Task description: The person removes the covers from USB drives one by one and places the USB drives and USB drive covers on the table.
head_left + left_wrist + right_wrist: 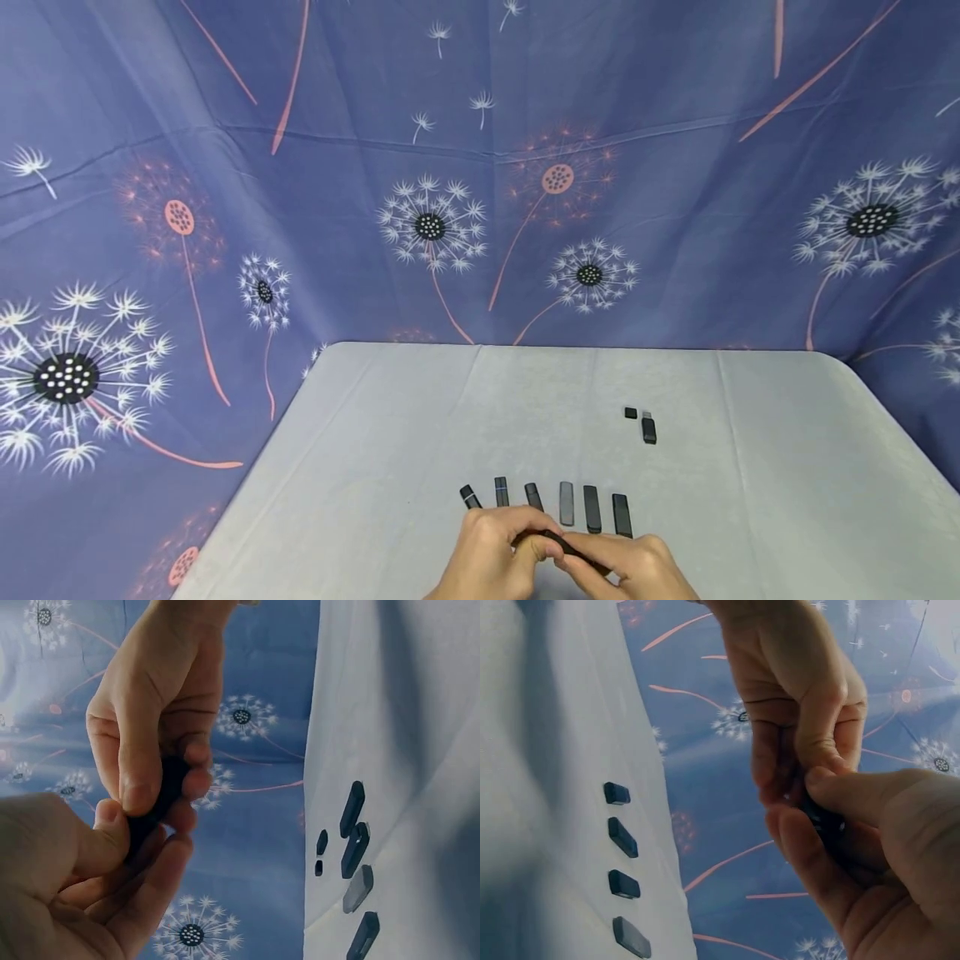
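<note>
Near the front edge of the table, both hands pinch one dark USB stick [576,552] between them. My left hand [491,554] grips one end of it, and my right hand [633,567] has the other end between thumb and fingers. In the left wrist view the dark stick [171,784] shows between the two hands, its ends covered by fingers. The right wrist view shows only a short dark part of the stick [825,821]. Whether its cap is on cannot be made out.
Beyond the hands, several USB sticks lie in a row, among them a grey one [566,503] and a black one [622,514]. Farther back right, a stick with its metal plug bare [648,429] lies beside a small black cap [631,412]. Patterned cloth [480,208] hangs behind the white table [375,433].
</note>
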A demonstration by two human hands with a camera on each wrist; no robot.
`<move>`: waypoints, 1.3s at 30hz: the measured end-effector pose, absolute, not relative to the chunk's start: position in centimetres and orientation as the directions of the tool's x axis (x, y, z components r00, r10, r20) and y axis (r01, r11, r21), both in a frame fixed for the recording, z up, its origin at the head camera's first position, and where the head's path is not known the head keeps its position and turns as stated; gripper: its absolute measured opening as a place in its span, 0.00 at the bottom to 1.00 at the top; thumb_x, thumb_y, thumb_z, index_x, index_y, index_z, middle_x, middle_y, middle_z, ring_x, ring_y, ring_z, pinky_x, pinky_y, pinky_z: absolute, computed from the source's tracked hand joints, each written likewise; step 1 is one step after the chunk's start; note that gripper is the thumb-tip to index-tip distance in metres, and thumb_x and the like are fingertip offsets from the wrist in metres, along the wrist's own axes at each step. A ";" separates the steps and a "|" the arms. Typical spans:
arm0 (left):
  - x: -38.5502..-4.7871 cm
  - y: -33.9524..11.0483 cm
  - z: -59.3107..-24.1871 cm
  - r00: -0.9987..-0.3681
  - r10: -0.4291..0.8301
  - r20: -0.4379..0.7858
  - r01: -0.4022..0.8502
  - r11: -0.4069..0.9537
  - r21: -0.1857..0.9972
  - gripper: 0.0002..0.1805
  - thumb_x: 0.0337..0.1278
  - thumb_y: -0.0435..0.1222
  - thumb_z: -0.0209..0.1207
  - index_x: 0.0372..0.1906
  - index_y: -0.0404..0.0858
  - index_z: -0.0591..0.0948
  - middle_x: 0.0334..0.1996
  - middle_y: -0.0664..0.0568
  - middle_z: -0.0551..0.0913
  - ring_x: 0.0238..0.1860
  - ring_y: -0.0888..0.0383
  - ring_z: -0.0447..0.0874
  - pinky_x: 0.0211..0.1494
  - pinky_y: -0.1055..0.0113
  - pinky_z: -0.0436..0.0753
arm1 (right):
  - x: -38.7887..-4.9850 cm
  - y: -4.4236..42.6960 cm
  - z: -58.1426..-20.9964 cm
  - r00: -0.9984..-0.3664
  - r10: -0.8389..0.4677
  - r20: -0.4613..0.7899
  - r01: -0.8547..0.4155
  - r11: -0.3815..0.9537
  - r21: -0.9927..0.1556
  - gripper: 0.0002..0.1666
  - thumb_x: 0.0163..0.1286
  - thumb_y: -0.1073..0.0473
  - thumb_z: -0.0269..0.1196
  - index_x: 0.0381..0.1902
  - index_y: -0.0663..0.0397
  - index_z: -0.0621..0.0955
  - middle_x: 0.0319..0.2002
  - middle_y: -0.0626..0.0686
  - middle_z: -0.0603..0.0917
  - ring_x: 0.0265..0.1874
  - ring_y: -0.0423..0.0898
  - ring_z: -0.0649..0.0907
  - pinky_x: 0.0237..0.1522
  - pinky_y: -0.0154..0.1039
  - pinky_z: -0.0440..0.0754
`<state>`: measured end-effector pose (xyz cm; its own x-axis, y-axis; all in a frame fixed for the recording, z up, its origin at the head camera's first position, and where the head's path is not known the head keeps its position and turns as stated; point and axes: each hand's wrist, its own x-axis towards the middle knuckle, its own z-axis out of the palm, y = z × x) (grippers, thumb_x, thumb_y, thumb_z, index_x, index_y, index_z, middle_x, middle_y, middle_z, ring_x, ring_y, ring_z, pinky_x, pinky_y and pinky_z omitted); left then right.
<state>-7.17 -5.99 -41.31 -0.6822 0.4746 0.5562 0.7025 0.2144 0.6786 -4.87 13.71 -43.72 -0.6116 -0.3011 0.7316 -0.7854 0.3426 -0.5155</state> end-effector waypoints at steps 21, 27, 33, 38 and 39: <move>-8.0 -5.3 -41.3 -0.543 0.347 0.765 0.838 0.159 0.523 0.02 0.55 0.29 0.71 0.34 0.37 0.89 0.27 0.52 0.90 0.29 0.69 0.88 0.34 0.84 0.81 | -5.5 14.3 -42.0 -0.449 -0.342 0.825 -0.881 0.322 -0.346 0.15 0.78 0.58 0.62 0.49 0.65 0.89 0.23 0.45 0.87 0.21 0.29 0.78 0.26 0.14 0.69; -8.6 -5.4 -40.5 -0.537 0.377 0.755 0.841 0.161 0.517 0.02 0.55 0.30 0.71 0.33 0.37 0.89 0.27 0.52 0.90 0.28 0.70 0.87 0.34 0.85 0.81 | -6.0 14.5 -41.4 -0.427 -0.356 0.831 -0.894 0.302 -0.330 0.16 0.79 0.59 0.60 0.48 0.67 0.88 0.22 0.42 0.85 0.22 0.29 0.75 0.25 0.14 0.67; -9.0 -5.4 -39.3 -0.607 0.408 0.682 0.789 0.202 0.580 0.03 0.61 0.33 0.69 0.34 0.38 0.90 0.29 0.54 0.91 0.29 0.73 0.84 0.33 0.84 0.79 | -5.9 14.4 -40.8 -0.473 -0.313 0.823 -0.865 0.342 -0.367 0.15 0.78 0.58 0.61 0.48 0.63 0.89 0.24 0.41 0.86 0.18 0.26 0.69 0.22 0.12 0.61; -8.8 -5.5 -39.0 -0.670 0.415 0.616 0.729 0.210 0.651 0.04 0.60 0.35 0.69 0.33 0.39 0.91 0.29 0.54 0.91 0.29 0.73 0.84 0.32 0.83 0.80 | -5.8 14.5 -40.5 -0.503 -0.322 0.802 -0.849 0.356 -0.390 0.12 0.75 0.61 0.64 0.50 0.61 0.89 0.23 0.38 0.84 0.18 0.25 0.67 0.21 0.12 0.61; -8.8 -5.5 -39.1 -0.669 0.419 0.613 0.728 0.209 0.653 0.04 0.60 0.35 0.69 0.33 0.38 0.91 0.28 0.54 0.91 0.29 0.73 0.85 0.32 0.83 0.80 | -5.7 14.6 -40.5 -0.508 -0.334 0.794 -0.849 0.349 -0.397 0.12 0.74 0.62 0.65 0.51 0.61 0.89 0.22 0.38 0.84 0.18 0.25 0.67 0.22 0.12 0.61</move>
